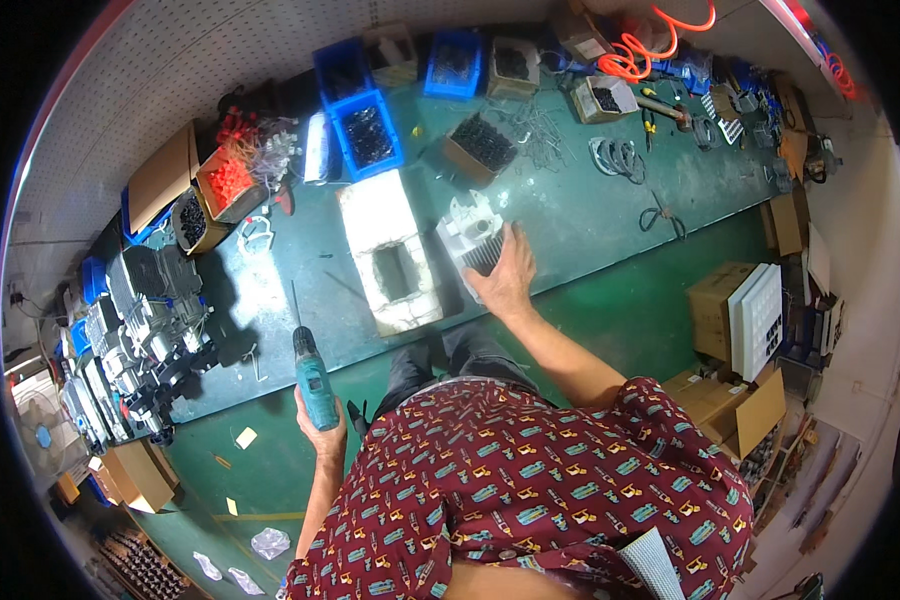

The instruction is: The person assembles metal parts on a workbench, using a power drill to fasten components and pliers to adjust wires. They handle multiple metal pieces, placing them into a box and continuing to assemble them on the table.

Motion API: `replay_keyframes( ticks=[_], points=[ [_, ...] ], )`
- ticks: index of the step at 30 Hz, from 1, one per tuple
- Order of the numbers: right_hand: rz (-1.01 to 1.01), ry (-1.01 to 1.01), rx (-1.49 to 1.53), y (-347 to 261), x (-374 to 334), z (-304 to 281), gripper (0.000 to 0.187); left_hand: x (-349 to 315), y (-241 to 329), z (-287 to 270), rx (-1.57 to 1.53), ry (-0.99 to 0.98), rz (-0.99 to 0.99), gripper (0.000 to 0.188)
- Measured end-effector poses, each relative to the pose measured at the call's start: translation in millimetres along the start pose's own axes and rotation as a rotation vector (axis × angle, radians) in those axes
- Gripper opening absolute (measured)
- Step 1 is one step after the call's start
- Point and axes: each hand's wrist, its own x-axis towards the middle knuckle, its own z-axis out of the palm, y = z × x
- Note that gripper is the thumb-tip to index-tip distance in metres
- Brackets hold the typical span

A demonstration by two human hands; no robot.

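A teal power drill [316,392] with a long thin bit is in my left hand [322,428], its bit pointing away over the table's front edge. My fingers wrap round its grip, partly hidden by the body. My right hand [508,275] grasps the near end of a silver-grey finned metal housing [470,232], thumb and fingers on either side of it. The housing lies on the table just right of a white foam block [367,220] with a rectangular hole. The drill is apart from both.
Blue bins [370,132] and a cardboard box of small dark parts [481,147] stand on the green table [570,225]. Assembled metal units [155,320] crowd its left end. An orange coiled hose [625,62] hangs at the back right. Cartons [720,310] stand on the floor to the right.
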Motion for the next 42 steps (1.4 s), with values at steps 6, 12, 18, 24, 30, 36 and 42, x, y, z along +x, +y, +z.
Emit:
replay_keyframes(
  ticks=[6, 12, 18, 24, 30, 36, 42],
  points=[
    [0.114, 0.028, -0.027, -34.4, 29.9, -0.2, 0.111, 4.7, 25.4, -10.2, -0.239, -0.131, -0.128, 0.047],
    [0.069, -0.061, -0.122, -45.8, 65.8, -14.0, 0.082, 3.9, -18.6, 5.8, -0.223, -0.087, -0.074, 0.050],
    [-0.151, 0.115, 0.339, -10.6, 4.1, -73.7, 0.073, 22.9, -9.1, 10.5, -0.388, -0.163, -0.114, 0.042],
    [-0.017, 0.096, 0.480, 26.1, -24.3, -64.8, 0.070, 49.9, -2.6, 17.5, -0.359, -0.200, -0.052, 0.020],
    [0.181, 0.045, 0.641, 37.3, -27.9, -60.2, 0.070, 55.8, 17.4, 11.6, -0.305, -0.235, -0.090, 0.017],
    [-0.029, 0.070, 0.503, 27.5, -13.0, -59.4, 0.071, 56.0, 20.8, 10.3, -0.215, -0.251, -0.144, 0.016],
    [-0.025, 0.068, 0.525, 38.7, -23.9, -54.4, 0.069, 51.1, 22.2, 11.0, -0.257, -0.237, -0.189, 0.016]
  ],
)
